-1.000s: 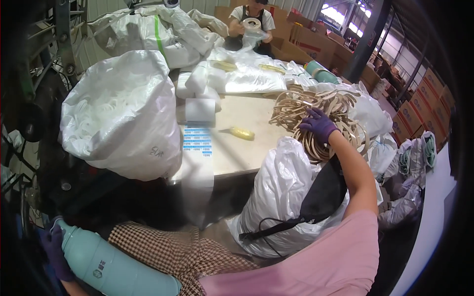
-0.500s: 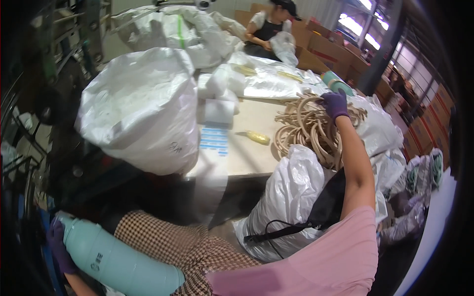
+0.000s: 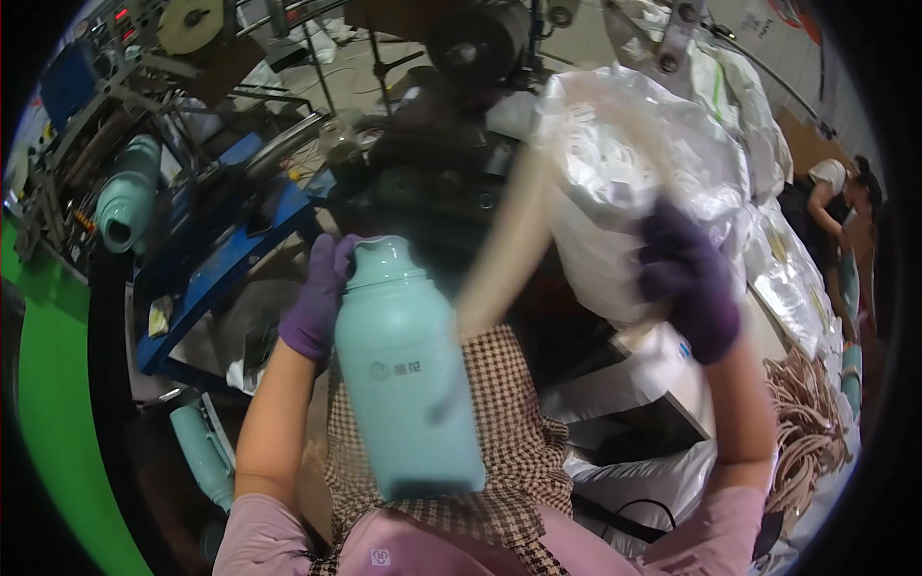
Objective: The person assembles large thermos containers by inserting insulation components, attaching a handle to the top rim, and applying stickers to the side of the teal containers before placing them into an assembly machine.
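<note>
We look into a cluttered workshop, with one blue metal frame (image 3: pixel 288 211) at the left and one pale worktop (image 3: pixel 766 338) at the right. We see one turquoise plastic flask body (image 3: pixel 403 394) in the person's lap, leaning on one brown-and-cream checked apron (image 3: pixel 504 384), its open mouth pointing away from the body. The left hand (image 3: pixel 320 300), in a purple glove, has its fingers grasping the flask body beside the neck. The right hand (image 3: pixel 687 278), gloved likewise and blurred, is raised near the worktop's near edge; its fingers look clenched on one long, beige, curved strip (image 3: pixel 511 245). The strip's lower end hangs by the flask's right side; we cannot tell whether they touch.

One open white plastic sack (image 3: pixel 600 235), holding white rings (image 3: pixel 600 149), stands by the worktop's near left corner. Toward the worktop's right edge we find one heap of beige strips (image 3: pixel 809 432), too tangled to count. Two more turquoise flasks lie at the left: one among the machinery (image 3: pixel 130 197), one lower down (image 3: pixel 200 453). One co-worker (image 3: pixel 818 213) is beyond the worktop.
</note>
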The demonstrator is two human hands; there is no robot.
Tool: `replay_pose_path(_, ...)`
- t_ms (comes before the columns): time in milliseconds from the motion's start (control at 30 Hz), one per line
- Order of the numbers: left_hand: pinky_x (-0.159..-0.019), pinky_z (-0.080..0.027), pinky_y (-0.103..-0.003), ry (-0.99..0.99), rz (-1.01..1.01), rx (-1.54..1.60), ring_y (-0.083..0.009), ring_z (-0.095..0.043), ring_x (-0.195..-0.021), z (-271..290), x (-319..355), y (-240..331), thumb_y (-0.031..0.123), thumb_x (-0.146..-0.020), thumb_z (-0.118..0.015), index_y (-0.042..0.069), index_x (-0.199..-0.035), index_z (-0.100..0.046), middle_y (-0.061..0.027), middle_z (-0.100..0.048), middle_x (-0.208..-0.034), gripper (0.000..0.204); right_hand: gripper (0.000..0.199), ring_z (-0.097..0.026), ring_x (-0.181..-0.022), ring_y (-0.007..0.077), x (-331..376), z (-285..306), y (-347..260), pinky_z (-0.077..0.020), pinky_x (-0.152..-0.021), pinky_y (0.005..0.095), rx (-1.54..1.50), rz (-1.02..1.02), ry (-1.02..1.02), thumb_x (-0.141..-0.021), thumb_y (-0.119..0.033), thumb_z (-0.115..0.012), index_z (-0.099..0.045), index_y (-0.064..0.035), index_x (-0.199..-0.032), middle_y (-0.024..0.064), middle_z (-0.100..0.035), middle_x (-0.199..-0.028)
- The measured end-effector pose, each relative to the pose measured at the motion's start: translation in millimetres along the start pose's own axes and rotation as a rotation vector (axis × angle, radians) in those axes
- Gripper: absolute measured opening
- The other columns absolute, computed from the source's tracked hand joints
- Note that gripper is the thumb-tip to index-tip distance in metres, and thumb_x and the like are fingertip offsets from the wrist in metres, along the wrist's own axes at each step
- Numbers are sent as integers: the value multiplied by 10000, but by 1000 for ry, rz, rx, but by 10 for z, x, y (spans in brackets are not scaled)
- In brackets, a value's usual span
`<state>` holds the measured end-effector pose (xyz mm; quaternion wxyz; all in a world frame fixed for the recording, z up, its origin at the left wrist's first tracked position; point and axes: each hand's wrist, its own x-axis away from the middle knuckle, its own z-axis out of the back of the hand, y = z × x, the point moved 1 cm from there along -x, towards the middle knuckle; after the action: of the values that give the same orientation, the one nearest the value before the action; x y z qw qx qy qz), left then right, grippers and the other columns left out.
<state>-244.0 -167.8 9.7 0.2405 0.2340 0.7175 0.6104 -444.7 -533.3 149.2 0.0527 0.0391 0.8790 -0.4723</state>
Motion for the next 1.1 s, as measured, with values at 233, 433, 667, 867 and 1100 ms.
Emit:
replay_pose_path(233, -1121, -399, -379, -1, -106, -109, -258, -500, -1334, 113, 227, 61, 804, -932, -231, -6, -1495, -390, -174, -478, -1490, 999, 245, -490, -625, 105, -1133, -355, 2384, -499, -652, 263, -396, -109, -45, -997, -194, -583, -517, -64, -1194, -12, -478, -776)
replay_pose_path(433, -1165, -331, -366, 27, -248, -24, -232, -440, -1383, 218, 232, -6, 523, -1003, -384, -36, -1485, -387, -152, -437, -1522, 738, 199, -411, -583, 73, -1172, -325, 2517, -407, -578, 225, 424, 236, -81, -993, -225, -605, -587, -59, -1102, -46, -399, -656)
replay_pose_path(667, -1244, -186, -491, -144, -503, 708, -291, -303, -1489, 242, 259, -246, 476, -904, -604, 22, -1423, -520, -178, -316, -1609, 695, 211, -427, -587, 31, -1315, -616, 2379, -361, -541, 198, 286, 42, -25, -986, -194, -584, -621, -29, -1112, -61, -466, -720)
replay_pose_path(867, -1224, -222, -461, -246, -421, 617, -334, -399, -1395, 306, 95, -357, 311, -721, -797, 30, -1104, -644, -220, -480, -1470, 499, 212, -455, -738, 42, -1154, -564, 2280, -369, -672, 192, 472, 168, 28, -954, -197, -558, -608, -32, -1078, -45, -525, -833)
replay_pose_path(1100, -1205, -237, -480, -142, -408, 339, -313, -410, -1393, 219, 103, -288, 194, -789, -674, 19, -950, -727, -176, -510, -1423, 244, 61, -476, -870, 169, -1169, -307, 2303, -429, -764, 268, 539, 315, -129, -916, -38, -544, -528, 0, -961, 140, -502, -1081)
